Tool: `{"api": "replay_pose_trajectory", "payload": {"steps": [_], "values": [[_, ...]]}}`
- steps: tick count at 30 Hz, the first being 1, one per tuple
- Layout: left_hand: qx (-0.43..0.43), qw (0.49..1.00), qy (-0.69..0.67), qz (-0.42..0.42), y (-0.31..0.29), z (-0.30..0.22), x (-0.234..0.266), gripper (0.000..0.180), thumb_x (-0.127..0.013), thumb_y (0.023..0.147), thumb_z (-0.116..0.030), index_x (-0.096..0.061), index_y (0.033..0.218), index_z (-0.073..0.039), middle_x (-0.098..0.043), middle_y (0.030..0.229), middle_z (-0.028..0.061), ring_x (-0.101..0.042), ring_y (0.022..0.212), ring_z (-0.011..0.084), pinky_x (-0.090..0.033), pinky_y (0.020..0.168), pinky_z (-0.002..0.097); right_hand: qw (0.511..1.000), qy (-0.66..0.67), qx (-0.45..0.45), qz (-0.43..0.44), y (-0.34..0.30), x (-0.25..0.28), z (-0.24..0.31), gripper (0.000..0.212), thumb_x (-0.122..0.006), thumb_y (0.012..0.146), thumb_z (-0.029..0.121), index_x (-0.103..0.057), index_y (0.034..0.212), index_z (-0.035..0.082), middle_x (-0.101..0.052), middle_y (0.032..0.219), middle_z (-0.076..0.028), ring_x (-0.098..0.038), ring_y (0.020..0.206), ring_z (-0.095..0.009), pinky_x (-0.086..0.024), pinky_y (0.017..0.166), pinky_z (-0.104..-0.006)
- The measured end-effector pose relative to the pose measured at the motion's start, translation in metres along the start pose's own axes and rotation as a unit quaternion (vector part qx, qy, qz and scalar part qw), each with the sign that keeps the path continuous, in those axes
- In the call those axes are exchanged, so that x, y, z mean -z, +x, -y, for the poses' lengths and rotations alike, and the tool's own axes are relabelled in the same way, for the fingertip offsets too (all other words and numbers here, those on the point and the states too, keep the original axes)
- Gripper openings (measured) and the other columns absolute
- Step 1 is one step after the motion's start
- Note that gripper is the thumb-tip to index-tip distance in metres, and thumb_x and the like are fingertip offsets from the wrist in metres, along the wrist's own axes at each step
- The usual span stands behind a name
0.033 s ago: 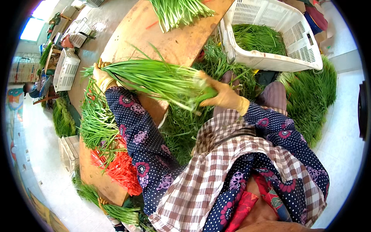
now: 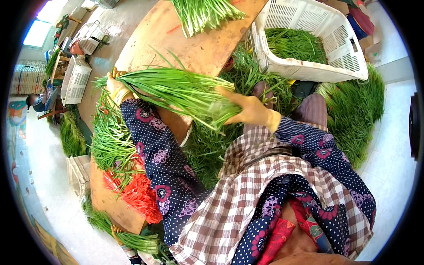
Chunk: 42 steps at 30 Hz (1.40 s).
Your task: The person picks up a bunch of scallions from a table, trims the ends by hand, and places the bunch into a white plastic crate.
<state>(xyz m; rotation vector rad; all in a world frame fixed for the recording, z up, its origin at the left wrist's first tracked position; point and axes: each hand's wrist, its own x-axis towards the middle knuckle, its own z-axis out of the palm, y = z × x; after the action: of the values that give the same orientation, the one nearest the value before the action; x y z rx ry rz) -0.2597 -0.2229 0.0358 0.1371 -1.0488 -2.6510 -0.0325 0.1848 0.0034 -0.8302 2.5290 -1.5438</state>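
Left hand (image 2: 117, 88) was clamped on green bunch (image 2: 176, 88), right hand (image 2: 254, 110) was blurred at its end, grip indeterminate, greens (image 2: 296, 46) were held in white crate (image 2: 309, 70)

1 left hand (image 2: 116, 87). 1 right hand (image 2: 252, 110). 1 bunch of green leaves (image 2: 176, 88) between them. 1 near table (image 2: 145, 51), carrying 1 pile of stalks (image 2: 202, 17) at 12 o'clock and 1 heap of red strips (image 2: 142, 197) at 8 o'clock; strips too many to count. Crates, at least 3: 1 large crate (image 2: 304, 71) at 1 o'clock, 2 smaller crates (image 2: 78, 84) at 10 o'clock. 1 seated person (image 2: 39, 107) at 9 o'clock.
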Motion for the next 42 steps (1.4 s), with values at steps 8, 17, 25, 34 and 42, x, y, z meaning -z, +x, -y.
{"api": "replay_pose_trajectory", "payload": {"steps": [8, 17, 25, 34, 42], "values": [[-0.021, 0.999, 0.024, -0.004, 0.030, 0.003, 0.046, 0.028, -0.040, 0.092, -0.026, -0.052, 0.082, -0.003, -0.048, 0.062, 0.0014, -0.043, 0.051, 0.0136, -0.039, 0.050, 0.0254, 0.991, 0.110, -0.021, 0.067, -0.035, 0.041, -0.027, 0.019, -0.060, 0.074, 0.008, -0.063, 0.092, 0.008, -0.063, 0.073, -0.005, -0.058, 0.062, -0.016, -0.048, 0.058, -0.0265], [-0.098, 0.980, 0.079, -0.152, 0.025, 0.039, 0.040, 0.026, -0.036, 0.090, -0.025, -0.051, 0.085, -0.005, -0.050, 0.063, 0.0038, -0.046, 0.053, 0.0147, -0.042, 0.049, 0.0268, 0.934, -0.167, 0.316, -0.004, 0.017, 0.047, 0.023, 0.012, -0.064, 0.072, 0.018, -0.061, 0.078, 0.008, -0.052, 0.123, -0.011, -0.057, 0.098, -0.019, -0.047, 0.074, -0.0283], [-0.226, 0.648, 0.723, -0.085, -0.002, 0.032, 0.026, 0.029, -0.040, 0.089, -0.024, -0.057, 0.090, -0.001, -0.060, 0.076, 0.0108, -0.060, 0.065, 0.0223, -0.049, 0.053, 0.0319, 0.852, 0.486, -0.175, 0.078, -0.014, 0.047, -0.022, 0.022, -0.059, 0.084, 0.021, -0.056, 0.095, 0.002, -0.056, 0.069, -0.002, -0.050, 0.053, -0.009, -0.044, 0.054, -0.0233], [-0.086, 0.952, 0.257, -0.138, 0.006, 0.026, 0.035, 0.031, -0.041, 0.088, -0.028, -0.058, 0.089, -0.002, -0.061, 0.076, 0.0104, -0.060, 0.065, 0.0227, -0.049, 0.055, 0.0333, 0.779, 0.590, -0.210, -0.039, -0.020, -0.025, -0.011, 0.056, -0.057, 0.083, 0.037, -0.040, 0.123, 0.003, -0.054, 0.064, 0.000, -0.046, 0.045, -0.007, -0.042, 0.041, -0.0189], [-0.059, 0.969, 0.193, -0.143, 0.002, 0.022, 0.030, 0.033, -0.042, 0.088, -0.032, -0.059, 0.088, -0.003, -0.062, 0.077, 0.0101, -0.060, 0.066, 0.0230, -0.050, 0.057, 0.0345, 0.803, 0.498, -0.316, 0.083, -0.030, 0.018, -0.001, 0.023, -0.055, 0.085, 0.030, -0.050, 0.073, 0.012, -0.035, 0.045, 0.007, -0.033, 0.033, -0.005, -0.029, 0.031, -0.0191]]}}
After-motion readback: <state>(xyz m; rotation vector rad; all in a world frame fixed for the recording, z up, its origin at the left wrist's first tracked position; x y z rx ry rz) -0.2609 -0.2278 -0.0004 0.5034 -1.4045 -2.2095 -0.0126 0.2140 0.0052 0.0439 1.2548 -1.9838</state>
